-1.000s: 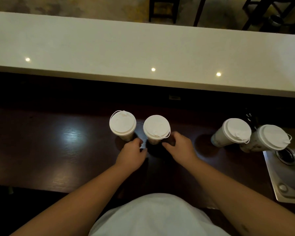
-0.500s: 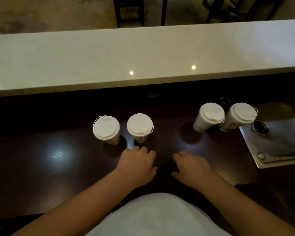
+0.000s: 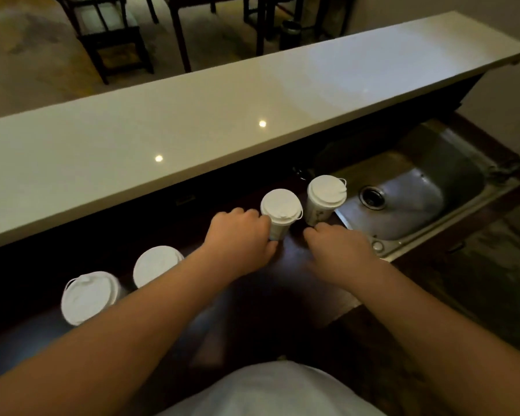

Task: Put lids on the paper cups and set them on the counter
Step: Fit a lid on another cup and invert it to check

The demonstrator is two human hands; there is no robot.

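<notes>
Four white paper cups with white lids stand on the dark wooden worktop (image 3: 285, 298). Two of them, one cup (image 3: 88, 296) and its neighbour (image 3: 154, 263), are at the left, partly behind my left forearm. The third cup (image 3: 280, 207) has my left hand (image 3: 241, 237) curled around its left side. Beside the sink stands the fourth cup (image 3: 325, 197). The fingertips of my right hand (image 3: 341, 252) reach its base, fingers apart and slightly blurred.
A long white counter (image 3: 252, 100) runs above and behind the worktop. A steel sink (image 3: 418, 187) lies right of the cups. Dark chairs and table legs (image 3: 111, 40) stand beyond the counter. My white shirt fills the bottom edge.
My view has swung right. Both hands left the two left cups and moved right to the pair by the sink; my left hand now wraps one of them.
</notes>
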